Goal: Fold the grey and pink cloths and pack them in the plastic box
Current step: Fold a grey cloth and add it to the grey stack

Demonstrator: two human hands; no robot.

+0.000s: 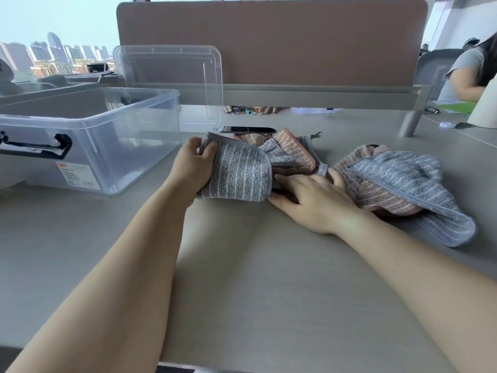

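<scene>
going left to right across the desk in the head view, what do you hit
clear plastic box → left hand → grey cloth that it grips → right hand → heap of grey and pink cloths

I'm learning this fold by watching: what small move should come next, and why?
Probably finish the fold: the left hand grips the grey cloth already doubled over, while the right hand lies flat beside it on the bunched cloths. Pressing the fold flat seems due before the plastic box, open and holding no cloth.

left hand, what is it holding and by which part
The left hand holds the grey cloth, its grip on the cloth's left edge at the far corner.
</scene>
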